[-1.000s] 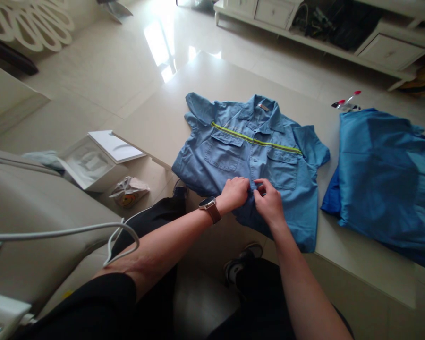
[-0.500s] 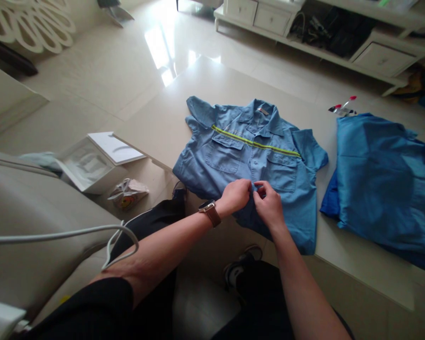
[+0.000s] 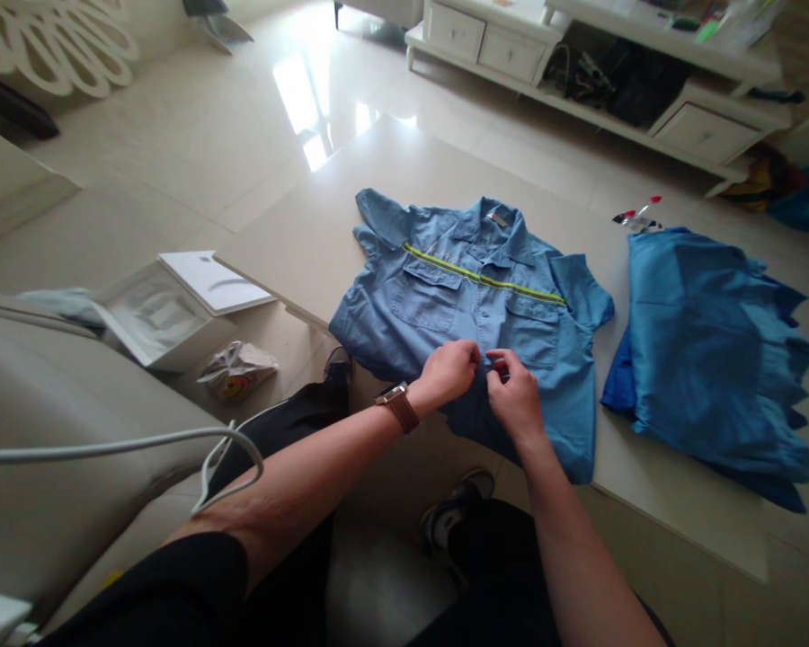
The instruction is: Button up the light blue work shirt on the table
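A short-sleeved blue work shirt [image 3: 422, 301] lies spread front up, its collar away from me and a yellow-green stripe across the chest. At the lower part of its button placket, my left hand [image 3: 450, 370] is closed, fingertips pinching the cloth. Just to the right, my right hand [image 3: 516, 394] has its thumb and index finger bent around the placket edge, closed on the fabric. The button between the fingertips is too small to make out. The shirt's lower hem hangs over the near table edge.
The shirt rests on a pale table [image 3: 297, 234]. A pile of blue clothes [image 3: 707, 350] lies at its right, with red-capped bottles [image 3: 640, 216] behind. On the left are an open white box [image 3: 158, 314], a small plastic bag [image 3: 237, 370] and a grey cable [image 3: 141, 442] crossing near my left arm.
The view has shifted slightly, so the clothes pile appears further left. My hands stay at the placket, with the right fingertips slightly further from the left hand.
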A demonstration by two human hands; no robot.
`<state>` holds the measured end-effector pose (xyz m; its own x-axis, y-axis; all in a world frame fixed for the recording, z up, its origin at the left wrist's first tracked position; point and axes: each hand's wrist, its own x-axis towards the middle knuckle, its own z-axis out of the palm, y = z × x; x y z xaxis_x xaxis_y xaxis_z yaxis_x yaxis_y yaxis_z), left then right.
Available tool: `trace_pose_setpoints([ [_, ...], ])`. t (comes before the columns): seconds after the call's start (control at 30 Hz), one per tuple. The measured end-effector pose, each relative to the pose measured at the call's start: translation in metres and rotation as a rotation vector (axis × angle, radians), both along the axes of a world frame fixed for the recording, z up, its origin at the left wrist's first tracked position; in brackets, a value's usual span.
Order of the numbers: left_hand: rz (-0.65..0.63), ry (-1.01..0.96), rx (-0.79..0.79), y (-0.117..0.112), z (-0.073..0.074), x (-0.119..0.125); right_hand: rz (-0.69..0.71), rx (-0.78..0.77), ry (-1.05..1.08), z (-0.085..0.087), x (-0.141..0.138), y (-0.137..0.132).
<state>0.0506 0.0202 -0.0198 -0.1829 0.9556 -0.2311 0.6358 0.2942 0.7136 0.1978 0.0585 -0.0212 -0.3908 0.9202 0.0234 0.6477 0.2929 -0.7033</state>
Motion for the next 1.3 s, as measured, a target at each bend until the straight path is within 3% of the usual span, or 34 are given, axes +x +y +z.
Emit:
trace_pose_setpoints([
  [0.37, 0.04, -0.136, 0.064, 0.003, -0.005, -0.003, 0.007, 0.031, 0.036, -0.002, -0.001, 0.001],
  [0.67, 0.057, -0.329, 0.005, 0.007, 0.003, -0.002, 0.008, 0.05, 0.036, -0.001, 0.001, 0.002],
  [0.93, 0.065, -0.454, -0.015, 0.01, -0.007, -0.002, 0.008, 0.06, 0.031, -0.003, 0.004, 0.001],
  [1.3, 0.323, -0.869, -0.087, 0.009, -0.011, 0.004, 0.012, 0.093, 0.089, -0.003, 0.001, 0.001],
])
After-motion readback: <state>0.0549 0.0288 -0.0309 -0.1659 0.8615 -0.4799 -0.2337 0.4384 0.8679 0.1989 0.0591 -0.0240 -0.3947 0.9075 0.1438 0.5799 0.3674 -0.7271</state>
